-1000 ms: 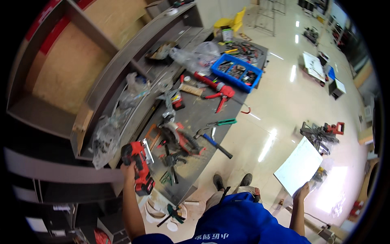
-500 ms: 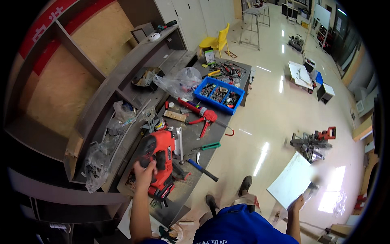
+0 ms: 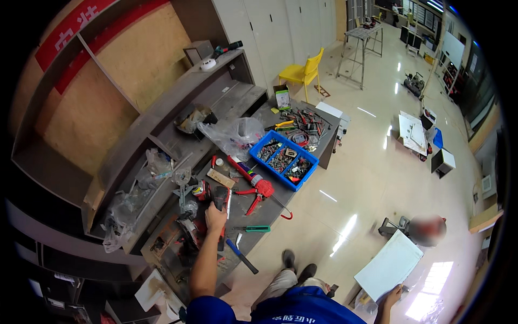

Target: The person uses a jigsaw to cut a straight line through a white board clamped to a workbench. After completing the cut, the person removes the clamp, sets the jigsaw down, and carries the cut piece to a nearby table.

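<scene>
My left hand (image 3: 216,218) is closed round the handle of a red and black cordless jigsaw (image 3: 220,195), low over the cluttered workbench; my hand and arm hide much of the tool. To its right lie a red caulking gun (image 3: 263,187), a green-handled utility knife (image 3: 257,229) and a blue-handled hammer (image 3: 241,256). A dark power tool (image 3: 190,232) with red parts sits to the left of my wrist. At my right side, my right hand (image 3: 395,293) grips the lower edge of a white rectangular board (image 3: 389,264), held tilted above the floor.
A blue divided tray (image 3: 306,175) of small hardware stands at the bench's right edge, with loose pliers and other tools beyond it. Clear plastic bags (image 3: 123,208) lie along the shelf. A yellow chair (image 3: 302,74) is behind the bench. Partly blurred equipment (image 3: 394,227) stands beyond the board.
The jigsaw in my left hand has gone down and forward, toward the benchtop. My right hand still holds the board, which hangs slightly lower. The view has shifted.
</scene>
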`<control>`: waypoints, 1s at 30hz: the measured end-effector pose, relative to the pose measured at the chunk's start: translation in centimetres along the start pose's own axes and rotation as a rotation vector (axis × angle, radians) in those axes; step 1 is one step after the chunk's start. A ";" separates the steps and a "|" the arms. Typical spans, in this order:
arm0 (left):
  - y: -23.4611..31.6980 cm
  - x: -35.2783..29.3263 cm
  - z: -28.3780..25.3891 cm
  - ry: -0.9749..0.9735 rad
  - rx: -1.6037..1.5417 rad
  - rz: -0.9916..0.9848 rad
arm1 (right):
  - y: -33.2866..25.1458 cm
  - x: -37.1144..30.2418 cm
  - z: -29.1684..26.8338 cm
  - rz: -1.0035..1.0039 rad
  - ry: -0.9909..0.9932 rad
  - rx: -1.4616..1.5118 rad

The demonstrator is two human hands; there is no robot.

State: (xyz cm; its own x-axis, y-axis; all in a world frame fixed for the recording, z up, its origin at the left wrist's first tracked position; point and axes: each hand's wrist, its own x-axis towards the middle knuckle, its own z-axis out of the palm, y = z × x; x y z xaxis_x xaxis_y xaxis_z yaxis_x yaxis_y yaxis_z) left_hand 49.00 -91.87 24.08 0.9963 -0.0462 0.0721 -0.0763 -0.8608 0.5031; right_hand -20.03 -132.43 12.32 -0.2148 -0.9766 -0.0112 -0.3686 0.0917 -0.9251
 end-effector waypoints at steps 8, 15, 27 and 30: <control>-0.6 4.3 3.9 -0.025 0.218 -0.139 | 0.2 6.8 4.4 0.187 -0.006 0.022; -2.4 4.2 7.5 -0.100 0.340 -0.206 | -8.1 9.9 12.3 0.216 -0.066 0.092; 1.5 2.8 16.1 -0.143 0.430 -0.273 | -15.3 20.1 20.0 0.178 -0.216 0.134; 2.0 4.7 19.7 -0.192 0.457 -0.344 | -16.1 24.5 19.0 0.167 -0.227 0.177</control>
State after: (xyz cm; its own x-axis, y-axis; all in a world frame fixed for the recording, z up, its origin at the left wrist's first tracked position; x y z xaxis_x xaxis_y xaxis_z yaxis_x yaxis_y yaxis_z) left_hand 54.28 -103.82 8.50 0.9535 0.2192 -0.2070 0.2334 -0.9713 0.0464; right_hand -2.19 -161.50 19.75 -0.0447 -0.9712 -0.2342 -0.1778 0.2385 -0.9547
